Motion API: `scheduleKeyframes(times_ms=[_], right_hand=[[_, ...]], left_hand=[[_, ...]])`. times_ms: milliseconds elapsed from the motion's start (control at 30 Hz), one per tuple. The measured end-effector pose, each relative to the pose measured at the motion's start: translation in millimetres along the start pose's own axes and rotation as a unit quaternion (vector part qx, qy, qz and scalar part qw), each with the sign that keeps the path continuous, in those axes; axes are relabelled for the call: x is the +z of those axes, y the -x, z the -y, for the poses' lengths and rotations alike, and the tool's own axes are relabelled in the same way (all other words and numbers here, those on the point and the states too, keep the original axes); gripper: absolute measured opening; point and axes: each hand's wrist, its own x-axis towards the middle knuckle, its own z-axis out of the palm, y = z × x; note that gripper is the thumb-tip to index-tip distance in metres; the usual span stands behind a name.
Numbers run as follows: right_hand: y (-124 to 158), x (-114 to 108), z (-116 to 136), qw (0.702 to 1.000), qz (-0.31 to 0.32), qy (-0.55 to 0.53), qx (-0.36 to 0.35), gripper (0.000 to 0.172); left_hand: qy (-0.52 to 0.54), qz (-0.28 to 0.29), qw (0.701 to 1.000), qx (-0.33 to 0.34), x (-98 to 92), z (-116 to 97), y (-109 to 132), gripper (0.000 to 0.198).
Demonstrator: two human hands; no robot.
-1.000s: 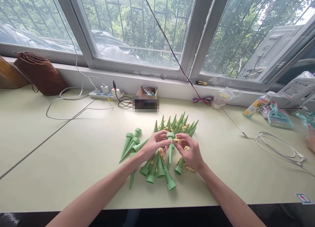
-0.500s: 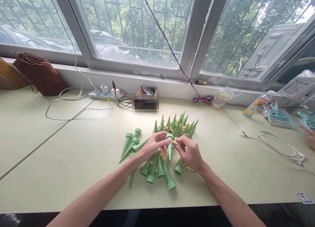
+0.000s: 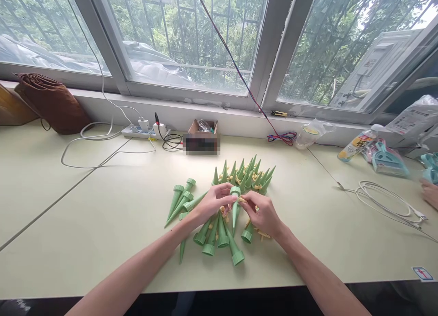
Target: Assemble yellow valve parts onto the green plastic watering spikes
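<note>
Head view: our left hand [image 3: 219, 199] pinches a green spike [image 3: 234, 212], point down; at the spike's right side, our right hand [image 3: 263, 211] grips a yellow peg [image 3: 242, 199].

A pale yellow-green table [image 3: 102, 224], crossed by a dark seam [image 3: 48, 209], runs along a low white ledge [image 3: 239, 123] beneath grey-framed windows [image 3: 195, 42]. Beyond the glass are upright bars [image 3: 178, 26], leafy green trees [image 3: 318, 55] and a crumpled pale sheet [image 3: 150, 65]. Daylight lies across the tabletop, brightest near the middle.

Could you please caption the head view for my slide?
The left hand holds a green spike point-down; the right hand holds a yellow piece at its side.
</note>
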Motion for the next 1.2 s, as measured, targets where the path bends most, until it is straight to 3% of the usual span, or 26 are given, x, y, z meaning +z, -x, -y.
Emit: scheduleKeyframes(times_ms=[767,1200], right_hand=[[-1.9,0.2,5.8,0.999,0.023,-0.033,0.034,0.024],[-2.8,-2.5,9.4,0.985,0.03,-0.121,0.12,0.035]], left_hand=[[0.015,0.001,1.0,0.005,0.6,1.8,-0.9,0.033],[0.011,0.035,0.999,0.026,1.6,-1.1,1.9,0.038]])
